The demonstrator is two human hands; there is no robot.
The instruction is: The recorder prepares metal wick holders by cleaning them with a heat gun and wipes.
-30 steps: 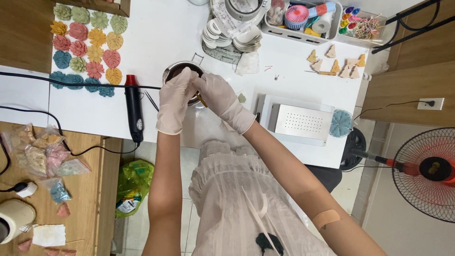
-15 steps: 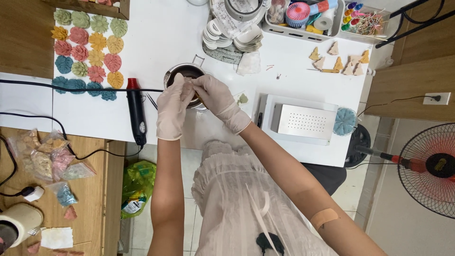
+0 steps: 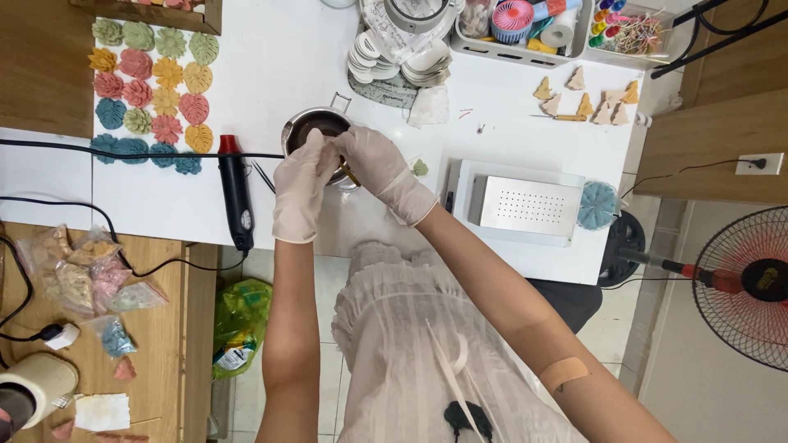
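Both hands wear thin white gloves and meet over a small metal pot (image 3: 316, 131) near the front edge of the white table (image 3: 279, 57). The left hand (image 3: 300, 190) has its fingers curled together at the pot's rim. The right hand (image 3: 373, 164) pinches something small and brownish over the pot. What it is, I cannot tell. The pot looks dark inside, so it may hold a melted liquid.

The pot could tip if a hand bumps its rim, and the dark stuff would spill on the table. A black and red heat tool (image 3: 236, 197) lies just beside the left hand. Its black cord (image 3: 123, 150) runs across the table, so an arm could catch it and drag the tool. The tool's tip may be hot, and a thin glove would not help much.

Rows of coloured flower and leaf shapes (image 3: 152, 90) lie at the far left of the table. A flat silver box with small holes (image 3: 525, 207) sits to the right. Small tan triangles (image 3: 587, 98) lie at the far right.

Clear little bags (image 3: 78, 275) with pink, tan and blue bits lie on the wooden shelf at the left. A green bag (image 3: 242, 324) with a white label sits on the floor below.
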